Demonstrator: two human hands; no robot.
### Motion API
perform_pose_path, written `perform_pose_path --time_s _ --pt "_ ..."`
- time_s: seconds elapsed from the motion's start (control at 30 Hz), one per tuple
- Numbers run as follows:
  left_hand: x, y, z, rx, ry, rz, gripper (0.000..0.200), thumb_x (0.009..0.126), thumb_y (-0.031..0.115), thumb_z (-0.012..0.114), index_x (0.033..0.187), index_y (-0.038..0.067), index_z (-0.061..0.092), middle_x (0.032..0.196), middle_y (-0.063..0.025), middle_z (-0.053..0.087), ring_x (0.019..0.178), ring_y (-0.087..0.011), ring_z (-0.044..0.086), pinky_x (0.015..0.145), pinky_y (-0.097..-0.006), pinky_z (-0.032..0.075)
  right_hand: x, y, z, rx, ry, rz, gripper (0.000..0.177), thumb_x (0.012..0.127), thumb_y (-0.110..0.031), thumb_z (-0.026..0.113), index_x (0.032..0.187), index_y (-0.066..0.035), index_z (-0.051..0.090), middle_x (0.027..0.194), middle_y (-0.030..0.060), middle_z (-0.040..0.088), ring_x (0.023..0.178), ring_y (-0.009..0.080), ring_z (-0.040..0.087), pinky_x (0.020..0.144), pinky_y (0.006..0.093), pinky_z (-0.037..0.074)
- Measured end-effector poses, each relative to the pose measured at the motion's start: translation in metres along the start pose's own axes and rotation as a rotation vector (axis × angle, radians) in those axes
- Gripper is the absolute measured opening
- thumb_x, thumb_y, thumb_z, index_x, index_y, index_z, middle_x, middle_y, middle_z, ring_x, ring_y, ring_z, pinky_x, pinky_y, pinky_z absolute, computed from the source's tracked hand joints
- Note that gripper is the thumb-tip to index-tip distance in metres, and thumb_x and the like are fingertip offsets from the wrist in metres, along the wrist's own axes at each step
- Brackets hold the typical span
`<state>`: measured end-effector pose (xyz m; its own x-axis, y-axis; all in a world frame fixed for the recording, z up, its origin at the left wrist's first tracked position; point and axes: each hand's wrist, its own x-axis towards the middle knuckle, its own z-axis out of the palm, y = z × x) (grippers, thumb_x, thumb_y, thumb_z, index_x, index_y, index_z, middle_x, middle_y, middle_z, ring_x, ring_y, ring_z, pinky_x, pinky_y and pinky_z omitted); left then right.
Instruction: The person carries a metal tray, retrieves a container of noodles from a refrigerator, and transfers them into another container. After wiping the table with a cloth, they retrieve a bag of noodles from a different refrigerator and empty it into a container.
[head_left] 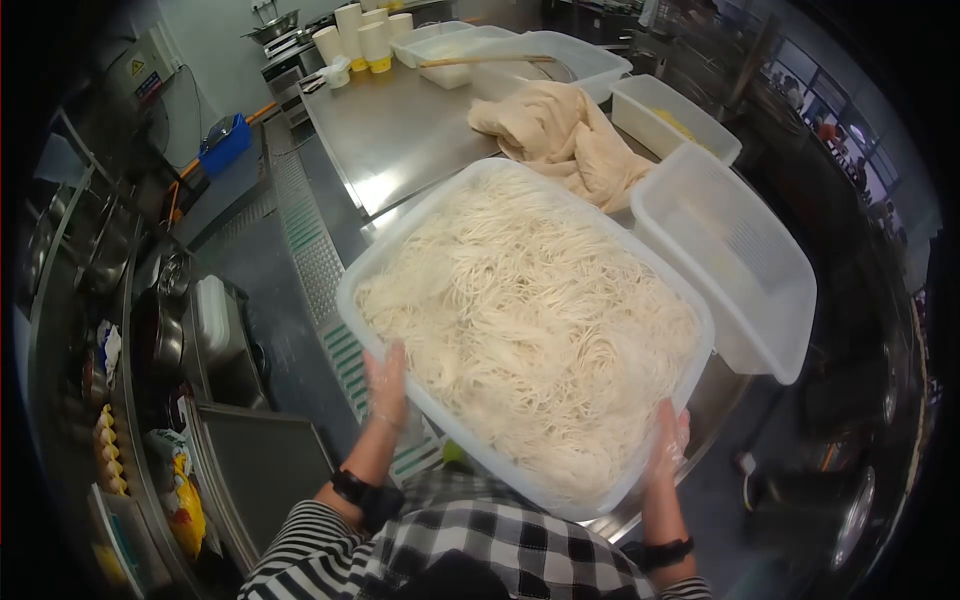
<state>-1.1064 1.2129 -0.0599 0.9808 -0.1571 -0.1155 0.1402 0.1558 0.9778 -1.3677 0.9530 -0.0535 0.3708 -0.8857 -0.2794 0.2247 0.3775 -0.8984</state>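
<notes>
A large white plastic tub (pixel 352 290) full of pale noodles (pixel 530 320) is held in front of my body, over the near end of the steel table. My left hand (pixel 386 385), in a clear glove, grips its left side. On the near right side, my right hand (pixel 668 440), also gloved, has hold of the wall. Both hands' fingers are partly hidden by the tub. Just beyond its far edge lies a bunched beige cloth (pixel 565 135). An upright-walled white tub (pixel 730 260) stands close to the right.
On the steel table (pixel 400 130) stand stacks of paper cups (pixel 352 35) and several white bins, one with a wooden stick (pixel 485 61) across it. A drain grate (pixel 310 235) runs along the floor. Shelves with pots (pixel 165 330) line the left.
</notes>
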Motion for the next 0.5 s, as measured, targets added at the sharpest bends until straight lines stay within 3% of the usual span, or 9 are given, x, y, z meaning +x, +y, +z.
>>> perform_pose_path --time_s 0.13,0.2,0.27,0.33,0.4,0.43,0.5 --pt "0.079 -0.006 -0.013 0.012 -0.05 -0.026 0.046 0.084 0.012 0.046 0.124 0.001 0.027 0.112 -0.0154 0.046 0.103 -0.0249 0.044 0.088 -0.0338 0.035 0.011 0.024 0.038 0.041 -0.011 -0.057 0.034 0.081 -0.015 0.052 0.109 0.001 0.042 0.096 0.0083 0.054 0.081 0.0163 0.054 0.069 0.028 0.045" --pt "0.136 -0.02 -0.033 0.501 -0.344 0.307 0.041 0.085 0.014 0.043 0.123 0.001 0.031 0.114 -0.0173 0.046 0.107 -0.027 0.042 0.091 -0.0358 0.033 0.019 0.031 0.069 0.079 0.006 -0.063 0.038 0.079 -0.009 0.052 0.113 0.003 0.039 0.101 0.0124 0.051 0.086 0.0197 0.052 0.074 0.031 0.044" --pt "0.184 -0.02 -0.044 1.28 -0.276 0.995 0.055 0.07 0.007 0.058 0.122 0.005 0.038 0.114 -0.0187 0.048 0.109 -0.033 0.042 0.09 -0.0388 0.035 0.031 0.041 0.1 0.085 0.019 -0.071 0.038 0.079 -0.009 0.05 0.113 0.004 0.038 0.102 0.0127 0.051 0.086 0.0203 0.052 0.074 0.0311 0.044" --pt "0.233 -0.012 -0.03 0.601 -0.349 0.44 0.065 0.062 0.004 0.062 0.123 0.004 0.037 0.118 -0.0215 0.044 0.112 -0.0403 0.036 0.094 -0.0417 0.03 0.046 0.049 0.135 0.088 0.038 -0.082 0.038 0.079 -0.008 0.049 0.113 0.004 0.038 0.102 0.0131 0.05 0.086 0.0208 0.052 0.074 0.0313 0.044" --pt "0.268 0.008 -0.018 0.55 -0.355 0.436 0.061 0.07 0.019 0.061 0.123 0.003 0.036 0.119 -0.0216 0.043 0.112 -0.0385 0.038 0.094 -0.0415 0.031 0.064 0.057 0.171 0.106 0.043 -0.106 0.037 0.079 -0.008 0.046 0.113 0.004 0.037 0.104 0.0145 0.049 0.087 0.0213 0.052 0.075 0.0311 0.044" --pt "0.283 0.023 -0.008 0.548 -0.349 0.433 0.061 0.07 0.019 0.061 0.123 0.003 0.036 0.119 -0.0216 0.043 0.112 -0.0385 0.038 0.094 -0.0415 0.031 0.074 0.063 0.188 0.101 0.038 -0.105 0.037 0.079 -0.008 0.046 0.113 0.004 0.037 0.104 0.0145 0.049 0.087 0.0213 0.052 0.075 0.0311 0.044" --pt "0.301 0.049 0.01 0.387 0.09 -0.141 0.062 0.077 0.037 0.054 0.124 0.001 0.033 0.12 -0.022 0.042 0.111 -0.0366 0.039 0.093 -0.0397 0.032 0.099 0.076 0.223 0.123 0.011 -0.187 0.034 0.081 -0.009 0.048 0.11 0.005 0.038 0.101 0.0141 0.051 0.085 0.0211 0.052 0.071 0.0321 0.046"
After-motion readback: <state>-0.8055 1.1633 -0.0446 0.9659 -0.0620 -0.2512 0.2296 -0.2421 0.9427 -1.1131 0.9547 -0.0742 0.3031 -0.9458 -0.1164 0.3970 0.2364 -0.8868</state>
